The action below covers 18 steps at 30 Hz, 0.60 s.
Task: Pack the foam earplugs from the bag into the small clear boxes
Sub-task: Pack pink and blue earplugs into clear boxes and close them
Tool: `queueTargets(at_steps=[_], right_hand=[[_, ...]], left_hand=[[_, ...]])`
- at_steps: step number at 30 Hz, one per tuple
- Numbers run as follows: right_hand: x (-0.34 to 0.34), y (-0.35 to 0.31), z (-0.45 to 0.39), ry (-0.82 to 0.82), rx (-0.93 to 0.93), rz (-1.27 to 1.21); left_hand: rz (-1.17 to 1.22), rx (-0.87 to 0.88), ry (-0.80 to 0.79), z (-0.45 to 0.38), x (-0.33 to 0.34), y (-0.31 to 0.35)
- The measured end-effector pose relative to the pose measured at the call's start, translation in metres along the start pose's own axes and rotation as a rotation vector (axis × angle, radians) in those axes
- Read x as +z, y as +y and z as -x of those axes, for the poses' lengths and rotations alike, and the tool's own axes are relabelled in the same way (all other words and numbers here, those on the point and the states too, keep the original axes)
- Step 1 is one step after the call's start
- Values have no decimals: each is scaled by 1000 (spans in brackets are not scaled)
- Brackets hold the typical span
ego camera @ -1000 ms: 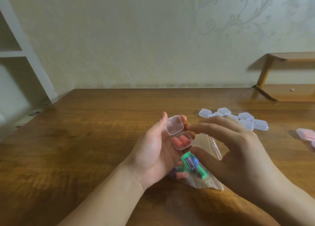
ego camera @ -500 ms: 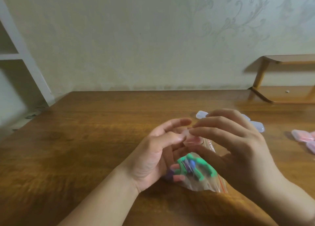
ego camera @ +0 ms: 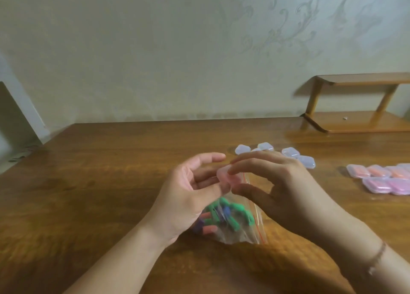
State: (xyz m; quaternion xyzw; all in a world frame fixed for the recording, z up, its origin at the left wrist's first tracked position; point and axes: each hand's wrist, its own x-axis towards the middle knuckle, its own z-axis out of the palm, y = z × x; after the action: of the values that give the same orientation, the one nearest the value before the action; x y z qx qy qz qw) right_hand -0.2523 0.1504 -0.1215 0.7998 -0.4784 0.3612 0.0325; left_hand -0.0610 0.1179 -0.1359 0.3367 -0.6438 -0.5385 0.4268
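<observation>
**A:** What is in front of the person?

**B:** A brown wooden desk against a pale patterned wall. Both bare hands meet above its middle. Between them is a small clear plastic box with pink contents, lid closed as far as the blur allows.

**A:** How is each grip set?

**B:** The left hand is palm up, fingers curled loosely, its fingertips against the left side of the box. The right hand pinches the box: forefinger on its top edge, thumb under its lower edge. So the box is held off the desk by both grips, the right one closed tight on it.

**A:** And the bag?

**B:** A clear zip-top plastic bag with a red seal line lies on the desk directly below the hands, partly hidden by the left palm. Inside it are foam earplugs, mostly green, with a few blue and salmon-pink ones.

**A:** Other boxes?

**B:** Behind the right hand, a cluster of empty small clear boxes sits on the desk, some hidden by the fingers. Well apart, at the right edge, a group of closed boxes filled with orange and pink earplugs lies side by side, touching.

**A:** Anything else?

**B:** A low two-tier wooden shelf stands on the desk's far right corner. A thin bracelet circles the right wrist.
</observation>
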Motion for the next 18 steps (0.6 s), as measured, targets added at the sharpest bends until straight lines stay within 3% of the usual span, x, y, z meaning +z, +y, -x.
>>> queueTargets(at_steps=[5,7,10,12,14,18], right_hand=[[-13,7,1,49,-8,-87],[-26,12,5,27,26,-112],[-48,18,20,-27,241,-412],[-61,24,36,25,461,-590],[-73,36,54,59,579,-590],[-102,58,90,136,635,-595]], left_hand=[[265,-73,4,-4,19,10],[256,-83,-33,-6,31,15],[208,-72,-52,-10,57,20],[175,-40,-67,-11,82,21],[110,2,-84,-11,113,19],[86,-6,-147,-18,165,15]])
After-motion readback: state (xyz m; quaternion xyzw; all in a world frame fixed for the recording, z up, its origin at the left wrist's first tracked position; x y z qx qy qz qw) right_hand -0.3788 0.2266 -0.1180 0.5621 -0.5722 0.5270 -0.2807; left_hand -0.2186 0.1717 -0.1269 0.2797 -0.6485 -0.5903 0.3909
